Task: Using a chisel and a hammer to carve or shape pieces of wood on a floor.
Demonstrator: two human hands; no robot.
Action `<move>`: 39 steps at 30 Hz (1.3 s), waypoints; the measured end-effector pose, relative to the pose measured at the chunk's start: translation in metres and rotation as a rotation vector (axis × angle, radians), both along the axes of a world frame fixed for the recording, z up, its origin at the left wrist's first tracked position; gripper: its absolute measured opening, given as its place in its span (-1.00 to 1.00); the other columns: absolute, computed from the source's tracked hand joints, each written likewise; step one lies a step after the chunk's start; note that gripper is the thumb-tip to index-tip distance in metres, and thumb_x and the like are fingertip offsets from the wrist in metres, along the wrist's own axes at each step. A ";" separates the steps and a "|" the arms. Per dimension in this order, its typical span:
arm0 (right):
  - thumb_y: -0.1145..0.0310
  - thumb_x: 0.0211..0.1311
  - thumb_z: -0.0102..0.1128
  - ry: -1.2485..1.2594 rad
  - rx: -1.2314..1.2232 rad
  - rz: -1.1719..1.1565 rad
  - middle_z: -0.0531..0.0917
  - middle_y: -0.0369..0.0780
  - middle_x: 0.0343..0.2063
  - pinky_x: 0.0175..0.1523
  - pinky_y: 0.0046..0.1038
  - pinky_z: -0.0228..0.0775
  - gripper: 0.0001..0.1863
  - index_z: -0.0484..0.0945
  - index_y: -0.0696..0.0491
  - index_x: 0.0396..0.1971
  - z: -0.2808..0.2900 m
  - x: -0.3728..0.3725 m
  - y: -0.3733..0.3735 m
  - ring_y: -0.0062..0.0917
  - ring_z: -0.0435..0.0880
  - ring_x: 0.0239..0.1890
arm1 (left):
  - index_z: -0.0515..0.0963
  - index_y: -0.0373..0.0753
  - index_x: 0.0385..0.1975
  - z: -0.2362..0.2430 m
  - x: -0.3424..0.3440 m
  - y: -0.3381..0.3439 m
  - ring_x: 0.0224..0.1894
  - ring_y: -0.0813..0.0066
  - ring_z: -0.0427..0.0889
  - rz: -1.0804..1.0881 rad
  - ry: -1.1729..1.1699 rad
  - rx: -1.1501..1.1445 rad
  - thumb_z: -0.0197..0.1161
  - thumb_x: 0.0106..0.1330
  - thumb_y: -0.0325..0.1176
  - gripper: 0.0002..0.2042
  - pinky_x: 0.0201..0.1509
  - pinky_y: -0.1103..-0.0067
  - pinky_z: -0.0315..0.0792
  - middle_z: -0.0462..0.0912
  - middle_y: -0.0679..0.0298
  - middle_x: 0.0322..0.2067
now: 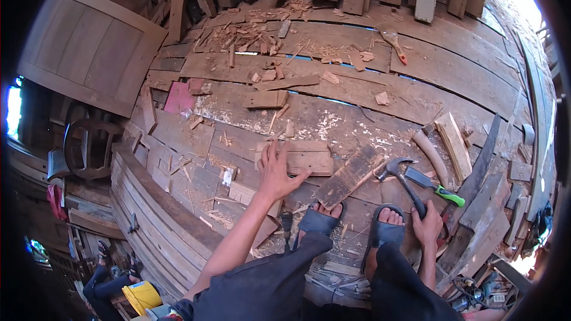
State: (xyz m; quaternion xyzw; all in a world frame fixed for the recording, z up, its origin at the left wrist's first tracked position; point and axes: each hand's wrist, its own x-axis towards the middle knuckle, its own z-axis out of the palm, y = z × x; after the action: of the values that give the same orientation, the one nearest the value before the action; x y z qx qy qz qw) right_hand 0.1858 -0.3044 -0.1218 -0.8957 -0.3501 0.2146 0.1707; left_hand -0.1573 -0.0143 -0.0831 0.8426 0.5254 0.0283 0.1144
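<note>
The left hand (278,175) is covering part of the left end of the short wooden board (314,162), and the palm side is facing away from view, so the exact contact between fingertips and wood is remaining unclear. The right hand (426,226) is concealing the lower end of the claw hammer (411,191). Dark trousers (256,285) are hiding part of the right forearm. A yellow bucket (141,297) is running partly behind other items at the lower left, where a second person's legs (107,282) are showing only in part.

The left forearm is extending up and to the right; its hand is reaching forward, back uppermost, fingers spreading wide and thumb pointing right. The right hand is sitting low beside the right knee, fingers closing around the hammer handle, with the hammer head pointing up and to the left.

The short board is lying crosswise on the plank floor (232,104), under and to the right of the left fingers. A dark plank (345,181) is lying obliquely just beside its right end.
</note>
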 end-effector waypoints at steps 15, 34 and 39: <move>0.08 0.22 0.33 -0.248 0.026 0.001 0.69 0.02 -0.42 -0.19 0.02 0.44 -0.66 0.58 0.06 -0.29 -0.020 -0.014 0.006 0.04 0.70 -0.27 | 0.45 -0.09 0.29 -0.008 -0.030 -0.009 0.29 -0.03 0.33 0.077 -0.034 -0.084 0.62 -0.15 -0.16 -0.14 0.28 0.06 0.19 0.37 0.04 0.19; 0.01 0.23 0.30 -0.409 -0.045 -0.020 0.65 0.05 -0.44 -0.24 0.09 0.37 -0.59 0.51 0.10 -0.36 -0.026 -0.020 0.007 0.10 0.66 -0.31 | 0.63 -0.30 -0.05 -0.025 -0.033 0.012 0.22 0.03 0.49 0.241 -0.198 -0.198 0.38 0.19 0.26 -0.34 0.36 0.02 0.18 0.56 0.01 0.01; 0.01 0.24 0.30 -0.459 -0.034 -0.025 0.66 0.05 -0.44 -0.23 0.09 0.39 -0.59 0.52 0.10 -0.35 -0.022 -0.018 0.005 0.09 0.66 -0.31 | 0.65 -0.30 -0.21 -0.042 -0.028 0.020 0.02 -0.03 0.57 0.092 -0.282 0.047 0.41 0.26 0.07 -0.53 0.09 0.22 0.47 0.59 -0.02 -0.13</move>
State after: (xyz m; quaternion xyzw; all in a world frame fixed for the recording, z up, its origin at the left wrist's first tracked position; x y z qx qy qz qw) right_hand 0.1678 -0.2990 -0.1439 -0.9281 -0.3649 0.0091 0.0740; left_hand -0.1849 0.0054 -0.1252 0.8079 0.5413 0.1638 0.1656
